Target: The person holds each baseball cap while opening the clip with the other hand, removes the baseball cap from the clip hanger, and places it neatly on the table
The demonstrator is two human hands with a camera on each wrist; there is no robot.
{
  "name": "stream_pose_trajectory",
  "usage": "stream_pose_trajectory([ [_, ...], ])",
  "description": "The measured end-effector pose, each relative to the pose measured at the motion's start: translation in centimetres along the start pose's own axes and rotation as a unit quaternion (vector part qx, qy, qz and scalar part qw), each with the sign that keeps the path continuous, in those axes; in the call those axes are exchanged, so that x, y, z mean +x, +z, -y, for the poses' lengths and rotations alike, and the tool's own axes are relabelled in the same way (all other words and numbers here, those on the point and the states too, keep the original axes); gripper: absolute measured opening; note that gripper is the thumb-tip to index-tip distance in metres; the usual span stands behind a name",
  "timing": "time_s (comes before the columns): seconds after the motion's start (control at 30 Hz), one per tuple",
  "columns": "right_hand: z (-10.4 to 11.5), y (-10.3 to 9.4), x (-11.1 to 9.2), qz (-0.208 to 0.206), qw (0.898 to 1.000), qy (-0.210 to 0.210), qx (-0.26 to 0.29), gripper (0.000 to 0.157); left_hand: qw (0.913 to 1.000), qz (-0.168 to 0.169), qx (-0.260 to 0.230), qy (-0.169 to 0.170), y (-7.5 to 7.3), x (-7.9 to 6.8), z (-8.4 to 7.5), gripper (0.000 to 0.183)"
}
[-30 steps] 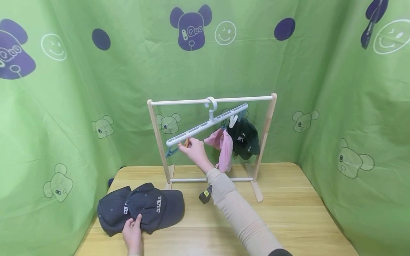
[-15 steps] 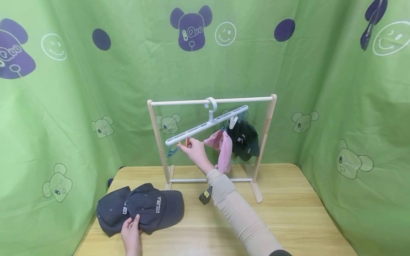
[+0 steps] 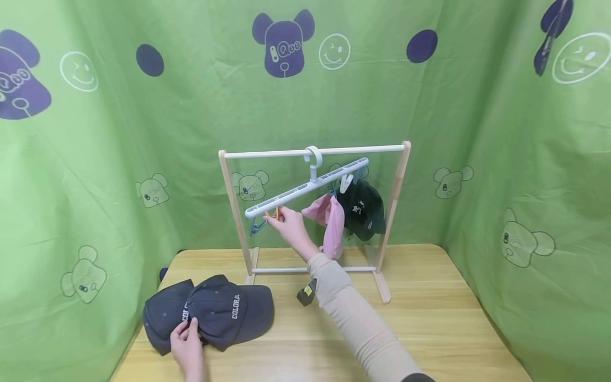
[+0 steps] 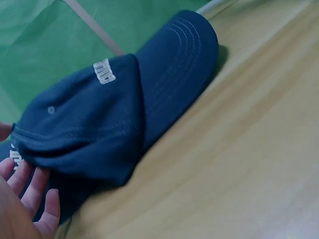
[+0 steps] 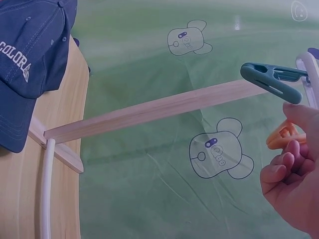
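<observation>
Two dark navy baseball caps lie overlapping at the table's left. My left hand [image 3: 188, 350] is at the rear edge of the front cap [image 3: 217, 313], pinching it between thumb and fingers. In the left wrist view this cap [image 4: 84, 114] has its brim pointing away from the fingers [image 4: 37, 186]. The rear cap [image 3: 164, 313] is partly covered. My right hand [image 3: 291, 228] pinches an orange clothespin [image 5: 283, 135] under the low left end of a tilted pale hanger [image 3: 281, 200]. Beside it a teal clothespin [image 5: 271, 82] hangs from the hanger, holding nothing.
The hanger hooks over the white rail of a wooden rack [image 3: 234, 207]. A pink cloth item [image 3: 334, 223] and a dark green cap [image 3: 364, 209] hang from its raised right end, near a white clothespin [image 3: 346, 183]. Green curtains [image 3: 191, 106] surround the wooden table [image 3: 429, 318].
My left hand has shifted a little left and up along the front cap's rear edge. The right hand keeps its place on the orange clothespin.
</observation>
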State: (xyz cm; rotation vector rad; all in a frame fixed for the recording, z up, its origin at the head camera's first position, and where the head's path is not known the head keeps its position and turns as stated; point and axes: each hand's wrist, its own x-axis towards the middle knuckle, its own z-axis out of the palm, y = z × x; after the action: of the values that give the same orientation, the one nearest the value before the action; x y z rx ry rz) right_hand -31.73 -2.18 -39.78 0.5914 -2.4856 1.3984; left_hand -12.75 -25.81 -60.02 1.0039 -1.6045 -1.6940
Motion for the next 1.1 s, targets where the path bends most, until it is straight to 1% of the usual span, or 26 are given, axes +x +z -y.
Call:
stream_pose_trajectory([
  [0.07,0.0,0.0,0.0,0.002,1.000,0.000,-0.002,0.024,0.9999,-0.012,-0.001,0.009,0.1,-0.1,-0.5,0.044],
  [0.17,0.0,0.0,0.0,0.002,1.000,0.001,-0.001,0.023,0.9996,-0.020,-0.002,0.020,0.3,-0.1,-1.3,0.041],
  [0.27,0.0,0.0,-0.1,0.003,1.000,0.001,0.001,0.022,0.9990,-0.024,-0.024,0.030,0.6,-0.2,-1.8,0.037],
  [0.33,0.0,0.0,0.0,0.002,1.000,-0.001,0.000,0.021,0.9986,-0.026,-0.029,0.036,0.8,-0.3,-2.1,0.035],
  [0.6,-0.1,0.1,-0.1,0.000,1.000,-0.007,0.000,0.018,0.9984,-0.024,-0.032,0.039,1.3,-0.7,-3.0,0.036],
  [0.87,-0.1,-0.1,-0.2,0.004,1.000,-0.016,0.017,0.022,0.9950,-0.053,-0.057,0.062,2.3,-1.0,-4.1,0.018],
  [0.97,-0.1,-0.2,-0.2,0.012,1.000,-0.018,0.015,0.023,0.9945,-0.049,-0.065,0.066,2.9,-1.2,-4.7,0.015],
  [1.1,-0.1,-0.2,-0.2,0.030,0.999,-0.025,0.011,0.023,0.9951,-0.028,-0.068,0.066,3.6,-1.6,-5.4,0.018],
])
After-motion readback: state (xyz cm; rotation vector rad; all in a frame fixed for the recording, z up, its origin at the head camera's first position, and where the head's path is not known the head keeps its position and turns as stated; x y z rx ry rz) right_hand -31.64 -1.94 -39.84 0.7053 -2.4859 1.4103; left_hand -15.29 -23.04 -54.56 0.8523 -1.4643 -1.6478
